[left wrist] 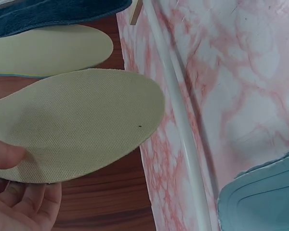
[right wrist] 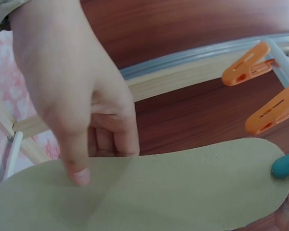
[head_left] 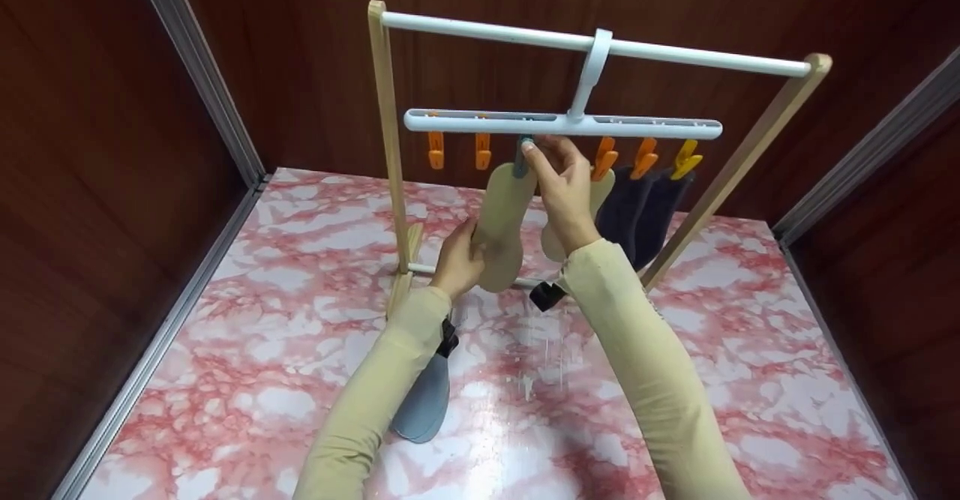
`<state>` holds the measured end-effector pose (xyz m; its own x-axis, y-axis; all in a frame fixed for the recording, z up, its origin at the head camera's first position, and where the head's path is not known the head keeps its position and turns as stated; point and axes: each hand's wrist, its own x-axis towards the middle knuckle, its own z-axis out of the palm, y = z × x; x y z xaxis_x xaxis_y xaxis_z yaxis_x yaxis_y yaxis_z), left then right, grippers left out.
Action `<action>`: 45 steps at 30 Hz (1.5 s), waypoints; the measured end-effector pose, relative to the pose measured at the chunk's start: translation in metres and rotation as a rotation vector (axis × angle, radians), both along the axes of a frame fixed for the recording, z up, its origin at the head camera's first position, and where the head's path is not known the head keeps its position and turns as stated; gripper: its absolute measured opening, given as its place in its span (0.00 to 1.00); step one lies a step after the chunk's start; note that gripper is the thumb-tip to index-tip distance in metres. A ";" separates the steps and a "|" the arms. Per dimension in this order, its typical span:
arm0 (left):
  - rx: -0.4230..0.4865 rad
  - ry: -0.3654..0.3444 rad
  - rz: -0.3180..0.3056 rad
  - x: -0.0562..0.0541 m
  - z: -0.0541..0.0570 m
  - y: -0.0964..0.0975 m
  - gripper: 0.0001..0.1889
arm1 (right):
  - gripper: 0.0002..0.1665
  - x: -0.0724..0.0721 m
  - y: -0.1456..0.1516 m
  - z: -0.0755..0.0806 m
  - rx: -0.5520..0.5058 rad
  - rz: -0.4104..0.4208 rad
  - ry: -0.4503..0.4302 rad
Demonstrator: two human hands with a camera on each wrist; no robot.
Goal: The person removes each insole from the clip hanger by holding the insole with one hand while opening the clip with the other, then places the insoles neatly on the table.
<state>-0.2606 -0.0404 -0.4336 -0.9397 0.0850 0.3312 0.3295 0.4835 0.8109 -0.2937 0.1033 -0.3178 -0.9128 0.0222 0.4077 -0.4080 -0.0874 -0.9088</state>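
A beige insole hangs upright below the white hanger, its upper end at a teal clothes clip. My left hand grips the edge of this insole at its middle, with the thumb on its face and the fingers behind. At the top, my right hand pinches the teal clip. Only some right fingertips show in the right wrist view, where the left hand fills the upper left. Another beige insole hangs behind my right hand from an orange clip.
Two orange clips hang at the left with nothing in them. Dark blue plush pieces hang at the right from an orange and a yellow clip. A wooden stand carries the hanger. Grey-blue insoles lie on the marbled table.
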 end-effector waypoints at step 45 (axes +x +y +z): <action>0.039 -0.152 -0.140 0.048 -0.022 -0.035 0.11 | 0.23 0.003 -0.007 0.001 -0.028 0.103 0.021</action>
